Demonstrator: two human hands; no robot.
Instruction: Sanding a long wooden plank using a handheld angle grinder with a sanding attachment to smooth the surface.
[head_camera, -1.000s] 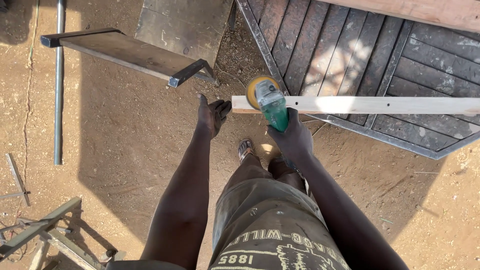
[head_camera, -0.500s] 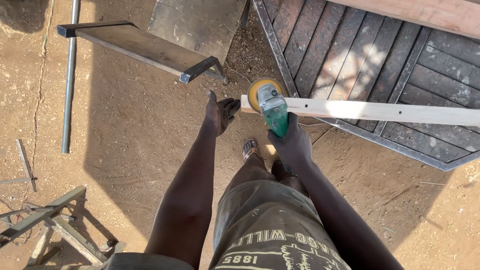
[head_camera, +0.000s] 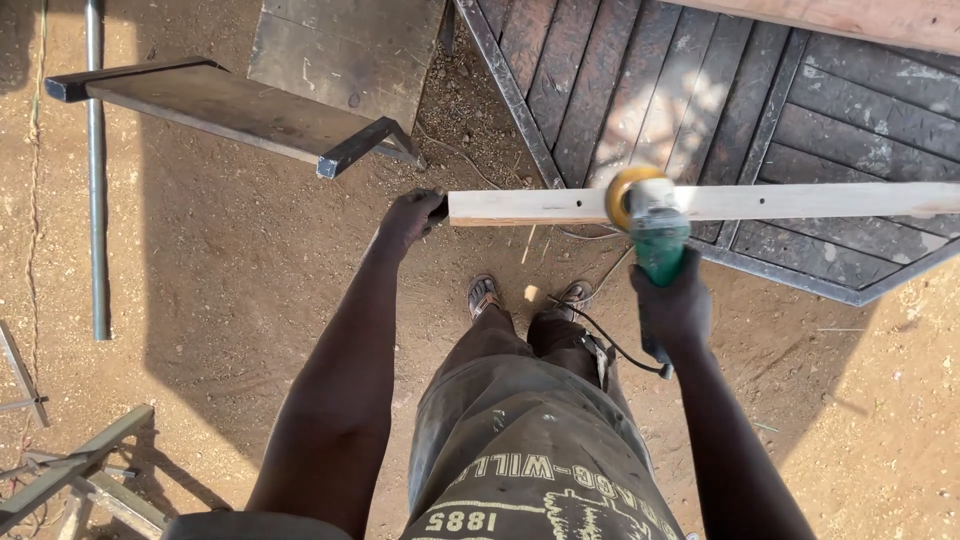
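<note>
The left hand (head_camera: 412, 214) reaches out on a straight arm and closes around the left end of a pale wooden batten (head_camera: 700, 203), which runs level from there to the right edge of the scene. The right hand (head_camera: 672, 305) wraps tightly around the green body of an angle grinder (head_camera: 650, 225), arm extended, the yellow disc touching the batten partway along. A dark metal gate (head_camera: 780, 110) lies on the dirt ground (head_camera: 220, 300) beyond the batten. A steel angle frame (head_camera: 230, 110) lies far left.

Green angle grinder (head_camera: 655, 235) touching level pale wooden strip (head_camera: 700, 203).
</note>
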